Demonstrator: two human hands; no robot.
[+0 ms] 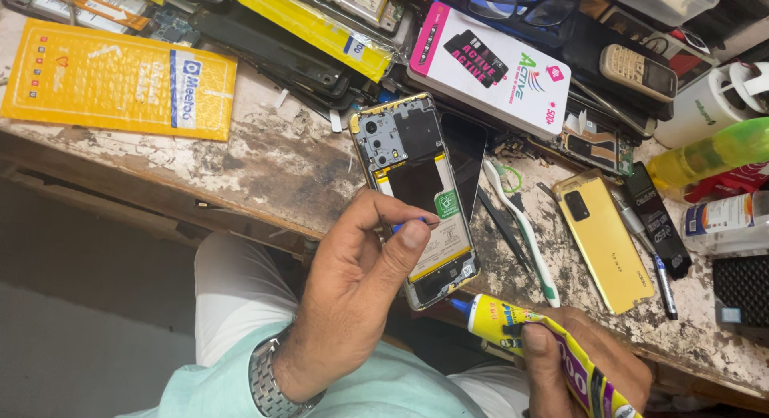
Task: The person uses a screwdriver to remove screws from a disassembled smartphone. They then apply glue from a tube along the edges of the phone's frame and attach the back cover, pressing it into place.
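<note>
Here the left hand (360, 294), a metal watch (268, 382) on its wrist, pinches a small blue piece (408, 223) between thumb and forefinger, right over the opened phone (416, 194). That phone lies back-off on the worn bench (280, 166), its battery and circuit board showing, its lower end reaching just past the bench edge. The right hand (593, 362) is closed around a yellow glue tube (529, 334), whose blue nozzle points toward the phone's lower corner, close to it but apart. Just right of the phone lie a white toothbrush (521, 226) and black tweezers (501, 226), then a yellow phone back cover (605, 242). Farther left a yellow padded envelope (112, 82) rests flat.
</note>
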